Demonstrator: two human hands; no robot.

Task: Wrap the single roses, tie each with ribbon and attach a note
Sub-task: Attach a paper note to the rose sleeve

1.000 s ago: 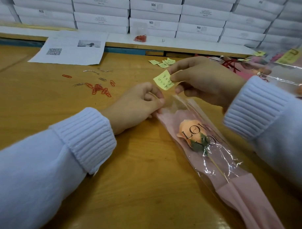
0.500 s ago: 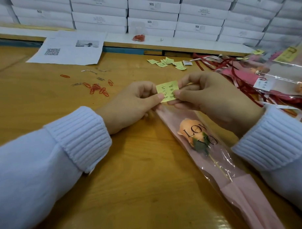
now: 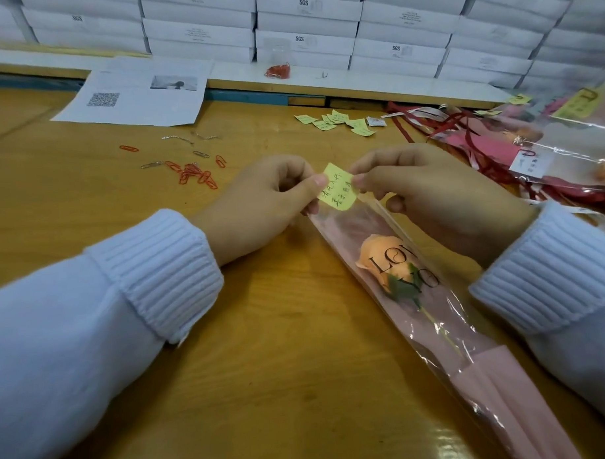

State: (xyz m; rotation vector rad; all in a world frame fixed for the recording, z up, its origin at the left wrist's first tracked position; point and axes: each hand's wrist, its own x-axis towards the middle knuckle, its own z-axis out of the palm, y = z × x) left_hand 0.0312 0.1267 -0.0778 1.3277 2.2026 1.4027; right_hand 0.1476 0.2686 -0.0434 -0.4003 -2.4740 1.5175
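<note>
Sleeve (image 3: 445, 327) lies diagonally below the hands, stem end near and to the right, rose (image 3: 381, 257) and open mouth toward the hands. Print over the rose reads "LO…/YO…", rest unclear. Left hand (image 3: 259, 203) and right hand (image 3: 430, 197) each pinch one side of the yellow note (image 3: 337, 187) at the mouth; handwriting illegible. Beyond the hands: white boxes (image 3: 304, 21) marked "SGS".

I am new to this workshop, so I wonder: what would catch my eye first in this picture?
First the small yellow note, pinched between the left hand and right hand in the middle, at the top end of a clear pink sleeve holding a peach rose. Then the red paper clips scattered to its left, and the wall of white boxes behind.
</note>
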